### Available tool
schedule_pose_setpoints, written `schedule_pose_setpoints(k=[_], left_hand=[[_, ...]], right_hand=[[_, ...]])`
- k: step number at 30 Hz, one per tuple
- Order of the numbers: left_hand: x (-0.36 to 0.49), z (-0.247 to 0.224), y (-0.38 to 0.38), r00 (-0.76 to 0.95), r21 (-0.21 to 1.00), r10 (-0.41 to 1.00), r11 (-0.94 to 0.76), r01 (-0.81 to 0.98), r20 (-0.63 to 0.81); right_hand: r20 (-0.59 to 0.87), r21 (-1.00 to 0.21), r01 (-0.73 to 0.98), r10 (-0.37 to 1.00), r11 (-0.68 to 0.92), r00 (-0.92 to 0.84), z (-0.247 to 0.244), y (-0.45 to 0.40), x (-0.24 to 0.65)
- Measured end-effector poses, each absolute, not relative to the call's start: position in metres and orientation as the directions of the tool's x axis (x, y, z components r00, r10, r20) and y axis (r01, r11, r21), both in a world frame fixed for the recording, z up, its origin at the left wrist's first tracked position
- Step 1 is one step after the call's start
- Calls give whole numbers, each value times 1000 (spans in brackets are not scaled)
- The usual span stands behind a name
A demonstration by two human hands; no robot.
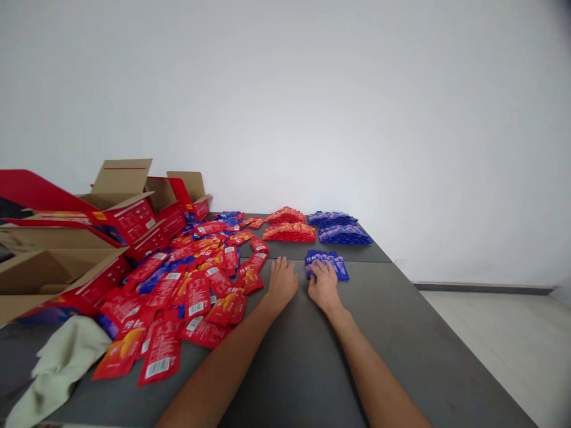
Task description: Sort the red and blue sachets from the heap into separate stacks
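Observation:
My right hand (323,283) rests on the left part of a small overlapping row of blue packets (339,268), its fingers spread over them. To the left of that row, my left hand (282,280) lies flat on the dark table (307,356) with nothing in it. Close by on its left is a red packet (250,278), at the edge of a large loose pile of red packets (197,296) with some blue ones mixed in. Behind both hands stand stacked rows of red packets (289,232) and blue packets (344,234).
Open cardboard boxes (134,221) with red printed sides line the left of the table, one near box (96,284) beside the pile. A pale cloth (71,348) lies crumpled at the front left. A white wall (285,107) rises behind; the table's right edge borders the floor (495,321).

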State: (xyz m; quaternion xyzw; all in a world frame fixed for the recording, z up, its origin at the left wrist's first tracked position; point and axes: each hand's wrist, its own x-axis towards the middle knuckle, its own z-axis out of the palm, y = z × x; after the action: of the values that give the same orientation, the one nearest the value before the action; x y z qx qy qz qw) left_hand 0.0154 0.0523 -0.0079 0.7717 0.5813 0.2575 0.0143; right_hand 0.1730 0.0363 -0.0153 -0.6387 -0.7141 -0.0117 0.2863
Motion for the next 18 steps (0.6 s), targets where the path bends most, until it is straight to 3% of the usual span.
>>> schedule_pose_setpoints(k=[12, 18], left_hand=[[-102, 5, 58, -98, 232, 922, 9, 973, 375], [-153, 2, 60, -133, 132, 941, 95, 987, 312]], right_hand=[[383, -358, 768, 834, 531, -397, -1, 49, 29], [298, -306, 774, 828, 554, -475, 8, 65, -24]])
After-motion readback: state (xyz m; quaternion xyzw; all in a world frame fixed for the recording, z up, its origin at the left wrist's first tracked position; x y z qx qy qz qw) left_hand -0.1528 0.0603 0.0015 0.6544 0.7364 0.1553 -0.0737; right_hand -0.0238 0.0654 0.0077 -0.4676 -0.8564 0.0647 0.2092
